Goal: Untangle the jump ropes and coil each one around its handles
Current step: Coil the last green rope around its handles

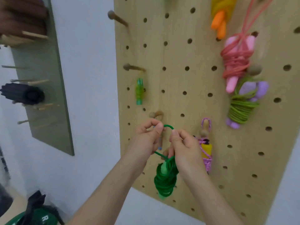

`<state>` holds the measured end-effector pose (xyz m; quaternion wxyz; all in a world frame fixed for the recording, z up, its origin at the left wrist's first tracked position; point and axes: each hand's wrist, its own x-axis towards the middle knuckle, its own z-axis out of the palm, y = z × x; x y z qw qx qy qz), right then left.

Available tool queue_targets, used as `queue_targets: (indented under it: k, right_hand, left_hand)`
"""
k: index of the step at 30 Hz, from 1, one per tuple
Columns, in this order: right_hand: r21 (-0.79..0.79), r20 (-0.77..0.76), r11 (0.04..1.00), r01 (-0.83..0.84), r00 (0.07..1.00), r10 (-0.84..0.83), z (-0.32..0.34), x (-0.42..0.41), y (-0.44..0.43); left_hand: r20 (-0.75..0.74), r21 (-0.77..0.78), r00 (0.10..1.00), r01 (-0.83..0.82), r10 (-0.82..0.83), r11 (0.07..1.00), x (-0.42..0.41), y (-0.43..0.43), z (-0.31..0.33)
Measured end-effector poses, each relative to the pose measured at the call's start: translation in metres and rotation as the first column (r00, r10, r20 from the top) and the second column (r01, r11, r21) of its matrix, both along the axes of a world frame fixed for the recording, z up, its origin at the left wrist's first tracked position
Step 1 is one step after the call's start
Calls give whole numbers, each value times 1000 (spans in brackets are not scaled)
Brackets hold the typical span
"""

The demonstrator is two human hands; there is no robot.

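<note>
1. White wall with a wooden pegboard (178, 54) fixed to it. Several wound ropes hang from its pegs: a pink rope (235, 62), an olive rope (240, 109) on purple handles, a patterned purple rope (207, 153) and a small light-green rope (139, 91). We judge these done and stored.
2. We hold the green rope (163, 181) in front of the lower board. It is wound in a thick bundle round its light green handle and hangs below our hands, clear of the board.
3. One loop (168, 126) is left free at the top and arches between our two hands, just below and to the right of a bare peg (156, 114). Our guess is that we hold it open to hook it on that peg or tuck it to lock the coil. We cannot tell which.
4. Our left hand (146, 138) has thumb and forefinger closed together on the loop's left end, with the other fingers curled in.
5. Our right hand (185, 148) pinches the loop's right end between thumb and forefinger. Its lower fingers curl round the top of the bundle and take the weight.
6. So the rope runs fingertip to fingertip on top, and the bundle sits under the right palm.
</note>
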<state>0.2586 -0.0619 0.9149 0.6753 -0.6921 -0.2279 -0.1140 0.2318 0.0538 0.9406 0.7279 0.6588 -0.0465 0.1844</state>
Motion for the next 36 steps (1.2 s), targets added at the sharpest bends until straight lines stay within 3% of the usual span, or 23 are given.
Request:
queue_targets:
  k: [4,7,11,14,19,23,29,36]
  right_hand:
    - [263,-176,943,-203,951,253,97,13,-1]
    - [370,-210,903,-219,927,311,141,25,7]
    - [294,-223,945,-143,951,214,179,39,26]
    - [261,-223,955,-145,953,205,200,48,43]
    - [237,-294,908,-345,865,405,243,57,72]
    - [252,-268,854,-455,815,513,274,65,97]
    - [157,-158,919,-361,910,384,304,88,145]
    - [20,-38,986,-163,986,164,333,136,181]
  left_hand:
    - [15,131,999,-45,44,990,18,12,95]
    - [12,144,999,-45,44,989,29,26,137]
    - [23,190,998,-59,55,980,40,44,168]
    - [99,285,984,-168,146,944,48,53,188]
    - [223,391,907,-418,357,820,65,84,220]
    - [308,378,861,-501,404,779,67,124,248]
    - [368,303,818,-555,441,775,78,163,287]
    - [421,218,701,-694,575,686,120,189,311]
